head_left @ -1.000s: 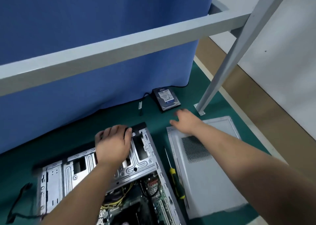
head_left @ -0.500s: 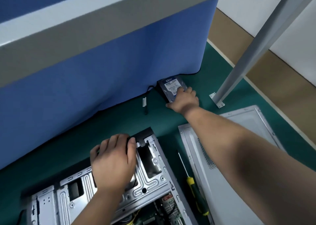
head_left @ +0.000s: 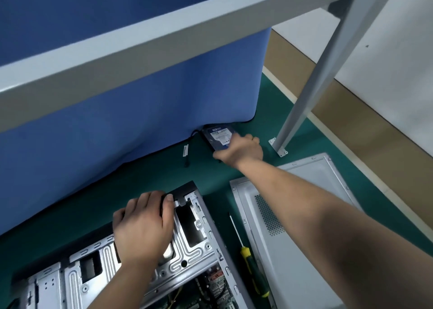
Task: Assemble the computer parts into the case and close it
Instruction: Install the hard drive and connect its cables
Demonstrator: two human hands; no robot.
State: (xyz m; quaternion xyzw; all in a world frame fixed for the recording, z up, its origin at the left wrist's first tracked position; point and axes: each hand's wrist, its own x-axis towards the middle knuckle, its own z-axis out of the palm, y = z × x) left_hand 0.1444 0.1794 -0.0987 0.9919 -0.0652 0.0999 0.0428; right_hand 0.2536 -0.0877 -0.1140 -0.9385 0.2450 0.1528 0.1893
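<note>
The open computer case [head_left: 201,245] lies on the green mat at the lower left, its metal drive cage facing up and the board showing below. My left hand [head_left: 143,224] rests flat on the cage near the case's black front edge. A hard drive [head_left: 216,136] with a white and blue label lies at the foot of the blue curtain. My right hand [head_left: 241,151] reaches far forward and its fingers close around the drive's near end. The grey side panel [head_left: 302,250] lies flat to the right of the case, under my right forearm.
A screwdriver [head_left: 248,259] with a yellow and green handle lies between the case and panel. A short black cable [head_left: 186,151] with a white tag lies left of the drive. A grey frame post [head_left: 311,86] is bolted to the table right of the drive; a beam crosses overhead.
My right hand has reached forward from above the side panel to the hard drive and closed on it. My left hand has stayed on the drive cage.
</note>
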